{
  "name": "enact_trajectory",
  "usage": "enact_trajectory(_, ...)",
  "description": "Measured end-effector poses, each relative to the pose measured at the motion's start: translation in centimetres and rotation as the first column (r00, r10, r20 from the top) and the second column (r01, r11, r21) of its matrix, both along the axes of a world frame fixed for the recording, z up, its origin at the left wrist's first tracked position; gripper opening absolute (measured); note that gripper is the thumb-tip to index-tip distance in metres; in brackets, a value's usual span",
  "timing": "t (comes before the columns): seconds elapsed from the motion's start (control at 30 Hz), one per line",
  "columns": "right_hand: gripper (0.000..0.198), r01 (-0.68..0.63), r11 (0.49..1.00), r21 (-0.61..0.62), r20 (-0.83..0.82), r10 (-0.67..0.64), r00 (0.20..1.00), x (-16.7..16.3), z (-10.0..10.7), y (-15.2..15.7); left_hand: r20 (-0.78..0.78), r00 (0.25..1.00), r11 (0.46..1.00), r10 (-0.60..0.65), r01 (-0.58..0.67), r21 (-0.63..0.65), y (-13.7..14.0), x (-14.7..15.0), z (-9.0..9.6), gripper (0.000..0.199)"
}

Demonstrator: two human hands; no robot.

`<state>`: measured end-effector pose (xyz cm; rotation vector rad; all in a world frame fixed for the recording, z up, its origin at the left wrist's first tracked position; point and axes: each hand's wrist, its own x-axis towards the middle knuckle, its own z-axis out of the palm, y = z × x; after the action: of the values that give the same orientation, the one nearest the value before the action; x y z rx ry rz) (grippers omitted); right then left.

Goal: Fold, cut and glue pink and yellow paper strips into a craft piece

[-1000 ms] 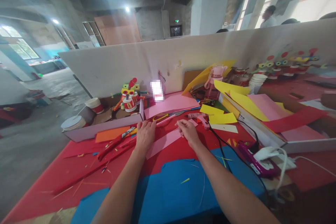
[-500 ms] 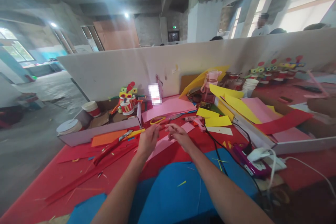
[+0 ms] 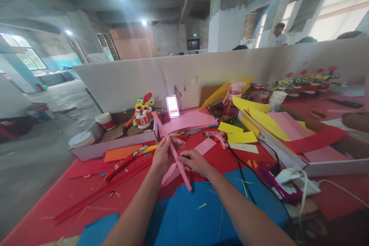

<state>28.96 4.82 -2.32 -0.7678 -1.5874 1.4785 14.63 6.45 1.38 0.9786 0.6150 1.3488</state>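
A long, narrow pink paper strip (image 3: pixel 175 154) slants between both hands above the table. My left hand (image 3: pixel 164 154) is closed around its middle, with some fingers reaching out behind it. Lower down, the fingertips of my right hand (image 3: pixel 193 161) pinch the strip's edge. Under the hands, a wider pink paper piece (image 3: pixel 205 146) lies on the red cloth. Just beyond my right hand rests a pink glue gun (image 3: pixel 220 138). Scissors with yellow handles (image 3: pixel 184 133) lie behind the hands, partly hidden by them.
At the left stands a box (image 3: pixel 115 145) with paper cups and a robot figure (image 3: pixel 142 113). On the right, another box (image 3: pixel 331 170) holds coloured paper, beside a purple power strip (image 3: pixel 278 186). A utility knife (image 3: pixel 140 150) lies left. A person (image 3: pixel 279 38) is beyond the white partition (image 3: pixel 138 73).
The narrow pink strip now shows slanting upward between the hands. My right hand has come lower and pinches it; my left hand has closed on it. The view has shifted slightly.
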Motion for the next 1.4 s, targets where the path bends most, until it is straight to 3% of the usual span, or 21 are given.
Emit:
enact_trajectory(0.13, 0.039, 0.066, 0.997, -0.041, -0.047, -0.068, 0.997, 0.1, -0.2, 0.1, -0.189, 0.980, 0.989, -0.064, 0.036, -0.145, 0.0, 0.4, -1.1, 0.037)
enact_trajectory(0.23, 0.037, 0.148, 0.985, -0.095, -0.070, -0.154, 0.985, 0.3, -0.5, 0.3, -0.257, 0.959, 0.985, -0.119, 0.081, -0.153, 0.3, 0.2, -1.6, 0.033)
enact_trajectory(0.43, 0.034, 0.135, 0.988, -0.082, -0.032, -0.137, 0.990, 0.4, -1.0, 0.8, -0.302, 0.942, 0.980, -0.148, 0.100, -0.169, 0.5, -0.3, -1.5, 0.034)
enact_trajectory(0.53, 0.031, 0.228, 0.972, 0.061, 0.017, -0.230, 0.973, 0.7, -1.3, 1.2, -0.308, 0.946, 0.983, -0.105, 0.053, -0.174, 0.6, -0.5, -1.4, 0.036)
enact_trajectory(0.63, 0.021, 0.365, 0.866, 0.343, 0.029, -0.398, 0.917, 1.1, -1.3, 1.5, -0.283, 0.951, 0.965, -0.125, 0.051, -0.257, 0.7, -0.7, -1.5, 0.036)
enact_trajectory(0.73, 0.033, 0.309, 0.793, 0.525, 0.056, -0.394, 0.918, 1.5, -0.9, 1.3, -0.266, 0.949, 0.942, -0.170, 0.078, -0.326, 0.7, -0.7, -1.8, 0.030)
enact_trajectory(0.87, 0.017, 0.268, 0.767, 0.583, 0.044, -0.360, 0.932, 1.5, -0.4, 0.9, -0.231, 0.953, 0.929, -0.196, 0.106, -0.354, 0.5, -0.4, -2.1, 0.023)
enact_trajectory(1.0, 0.012, 0.310, 0.759, 0.572, -0.007, -0.374, 0.927, 1.5, -0.4, 0.9, -0.224, 0.953, 0.935, -0.206, 0.124, -0.334, 0.5, -0.2, -2.1, 0.024)
enact_trajectory(1.17, 0.020, 0.362, 0.760, 0.540, 0.025, -0.444, 0.895, 1.4, -0.5, 1.0, -0.225, 0.962, 0.966, -0.156, 0.101, -0.238, 0.8, -0.2, -3.0, 0.025)
enact_trajectory(1.27, 0.025, 0.400, 0.782, 0.478, 0.071, -0.488, 0.870, 1.4, -0.7, 1.1, -0.346, 0.934, 0.989, -0.085, 0.038, -0.140, 1.0, -0.1, -3.5, 0.023)
enact_trajectory(1.4, 0.020, 0.483, 0.778, 0.403, 0.039, -0.541, 0.840, 1.4, -1.0, 1.6, -0.572, 0.820, 0.999, -0.031, 0.045, 0.011, 0.9, 0.4, -3.8, 0.018)
